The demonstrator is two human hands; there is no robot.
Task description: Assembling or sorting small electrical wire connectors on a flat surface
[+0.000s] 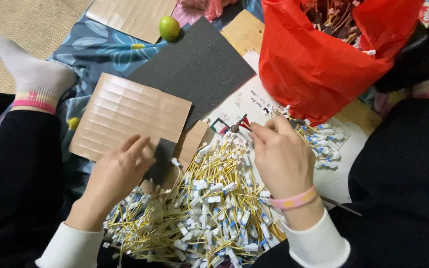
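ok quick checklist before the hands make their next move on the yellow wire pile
1. Right hand has hold of something: ok, its fingertips pinch a small red-handled tool near the pile's top edge.
2. Left hand is steadying a piece: ok, it rests on a small dark pad beside the tan cardboard sheet.
3. Yellow wire pile within reach: ok, it lies between both hands.
4. Red bag open: ok, more pieces show inside.
5. Whether a wire is held in the right grip: cannot tell, fingers hide it.
6. Green fruit out of the way: ok, far off.
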